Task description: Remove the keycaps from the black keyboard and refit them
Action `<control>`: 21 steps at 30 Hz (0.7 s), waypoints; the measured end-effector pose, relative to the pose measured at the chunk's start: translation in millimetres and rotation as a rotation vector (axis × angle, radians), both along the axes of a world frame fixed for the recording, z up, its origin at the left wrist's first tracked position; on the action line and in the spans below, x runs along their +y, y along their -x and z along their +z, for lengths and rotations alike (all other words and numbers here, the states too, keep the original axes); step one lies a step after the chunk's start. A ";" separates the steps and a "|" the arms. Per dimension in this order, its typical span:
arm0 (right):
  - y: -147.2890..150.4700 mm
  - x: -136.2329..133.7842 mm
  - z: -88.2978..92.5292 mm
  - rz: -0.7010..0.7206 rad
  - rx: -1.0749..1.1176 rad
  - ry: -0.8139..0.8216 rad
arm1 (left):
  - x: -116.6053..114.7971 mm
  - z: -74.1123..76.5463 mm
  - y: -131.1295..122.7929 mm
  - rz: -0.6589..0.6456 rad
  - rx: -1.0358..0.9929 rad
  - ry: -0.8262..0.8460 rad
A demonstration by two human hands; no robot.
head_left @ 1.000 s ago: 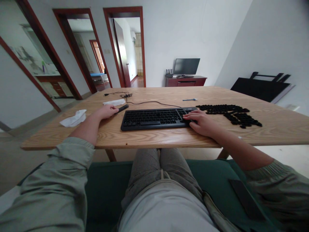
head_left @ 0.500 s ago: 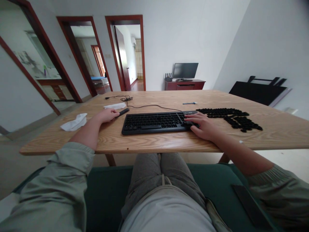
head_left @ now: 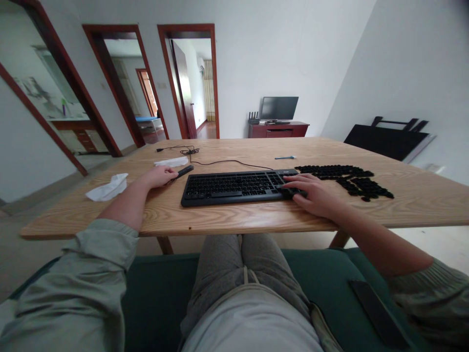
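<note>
A black keyboard point(head_left: 234, 187) lies on the wooden table point(head_left: 227, 220) in front of me. My right hand point(head_left: 311, 194) rests on its right end, fingers curled down onto the keys there. My left hand point(head_left: 158, 176) lies on the table left of the keyboard, fingers closed around the near end of a slim black tool point(head_left: 183, 171). A heap of loose black keycaps point(head_left: 348, 178) lies on the table to the right of the keyboard.
A crumpled white tissue point(head_left: 107, 187) and a second white wipe point(head_left: 170, 162) lie at the left. The keyboard's black cable point(head_left: 220, 162) runs back to a coil. A small blue tool point(head_left: 285, 157) lies beyond the keyboard. A dark phone point(head_left: 373, 304) sits on the green seat.
The view has tilted and shifted slightly. Both hands stay where they were, the right on the keyboard's right end, the left on the black tool.
</note>
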State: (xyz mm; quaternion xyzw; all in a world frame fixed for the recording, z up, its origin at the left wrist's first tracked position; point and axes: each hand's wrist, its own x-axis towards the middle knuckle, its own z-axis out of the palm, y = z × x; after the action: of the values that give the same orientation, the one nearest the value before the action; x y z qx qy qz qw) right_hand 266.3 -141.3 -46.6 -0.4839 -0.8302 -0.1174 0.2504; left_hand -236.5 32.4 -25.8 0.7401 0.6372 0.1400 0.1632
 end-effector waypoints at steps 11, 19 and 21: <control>-239.9 -64.8 6.0 -0.870 0.346 0.257 | -8.7 6.6 -7.6 0.051 -0.025 0.007; -244.6 -69.9 -5.1 -0.739 0.406 0.370 | -12.3 6.6 -7.9 0.066 -0.057 0.025; -230.0 -63.9 -4.1 -0.714 0.329 0.363 | -13.1 7.7 -8.6 0.068 -0.055 0.015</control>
State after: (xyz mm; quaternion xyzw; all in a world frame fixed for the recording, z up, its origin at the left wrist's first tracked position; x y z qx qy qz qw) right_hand 496.3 -205.2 -50.6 -0.7892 -0.5670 0.0299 0.2340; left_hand -227.9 19.3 -18.2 0.7127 0.6582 0.1607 0.1815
